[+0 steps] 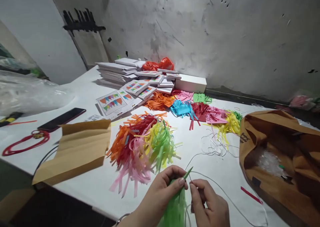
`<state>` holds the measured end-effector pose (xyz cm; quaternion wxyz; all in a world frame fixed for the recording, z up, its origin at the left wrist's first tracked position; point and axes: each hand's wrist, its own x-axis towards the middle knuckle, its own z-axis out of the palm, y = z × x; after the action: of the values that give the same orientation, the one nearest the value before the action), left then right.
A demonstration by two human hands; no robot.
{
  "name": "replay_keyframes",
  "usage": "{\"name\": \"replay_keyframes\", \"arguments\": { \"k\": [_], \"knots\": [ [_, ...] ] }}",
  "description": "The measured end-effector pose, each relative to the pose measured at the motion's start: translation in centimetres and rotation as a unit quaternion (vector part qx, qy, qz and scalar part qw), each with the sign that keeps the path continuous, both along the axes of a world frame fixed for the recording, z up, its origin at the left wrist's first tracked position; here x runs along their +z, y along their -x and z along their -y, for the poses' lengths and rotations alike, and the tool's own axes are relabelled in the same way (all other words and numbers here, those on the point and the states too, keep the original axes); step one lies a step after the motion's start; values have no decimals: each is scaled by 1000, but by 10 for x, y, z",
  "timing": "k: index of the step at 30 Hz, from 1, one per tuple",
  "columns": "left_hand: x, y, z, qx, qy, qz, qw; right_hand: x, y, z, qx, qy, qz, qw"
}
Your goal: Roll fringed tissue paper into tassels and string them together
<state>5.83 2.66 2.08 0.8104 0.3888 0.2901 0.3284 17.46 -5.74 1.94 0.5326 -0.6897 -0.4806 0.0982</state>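
At the front edge of the white table my left hand [166,188] pinches a green paper piece [174,212] near its pointed top; the paper hangs down below the fingers. Just right of it, my right hand [207,200] has thumb and fingers pressed together on a thin dark strand or needle near the tip of the green paper. White string [221,183] runs from around the hands across the table to a loose tangle. Beyond my left hand lies a pile of fringed paper tassels [140,143] in orange, red, pink, yellow and green.
Brown bag [252,128] at right; red strip [251,195] before it. Folded brown paper [82,143], phone [62,118] and red cord [25,140] at left. Behind are printed cards [112,102], stacked packs [116,74], a white box [191,83] and more fringed paper [181,108].
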Motion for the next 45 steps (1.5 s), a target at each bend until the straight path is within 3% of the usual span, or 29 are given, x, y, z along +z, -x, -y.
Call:
{"name": "replay_keyframes", "arguments": {
  "k": [5,10,13,16,24,29,31,35,38,41,45],
  "knots": [
    [-5,0,-2,-34,152,56,986,-5,-1,-3,-2,8,-41,999],
    [-3,2,-5,-88,311,149,935,-15,-3,-4,40,17,-47,998],
    [0,4,-4,-97,375,187,903,-17,-3,-4,36,17,-51,998],
    [0,5,-3,-86,404,200,889,-17,-3,-4,40,21,-54,998],
    [1,5,1,-65,389,183,901,-17,-3,-1,29,5,-25,999],
    [2,4,2,-64,382,166,907,-15,-10,-3,51,-39,88,994],
    [1,3,2,-67,372,160,912,-16,-16,-3,51,-77,185,979],
    [-2,2,3,-53,325,146,933,-21,-28,-3,63,-124,380,914],
    [-4,2,3,-24,292,128,947,-24,-30,-3,60,-133,433,889],
    [-7,2,2,-34,268,94,958,-23,-26,-4,80,-122,384,912],
    [-9,3,1,-72,225,22,972,-19,-15,-2,97,-51,198,974]
  ]
}}
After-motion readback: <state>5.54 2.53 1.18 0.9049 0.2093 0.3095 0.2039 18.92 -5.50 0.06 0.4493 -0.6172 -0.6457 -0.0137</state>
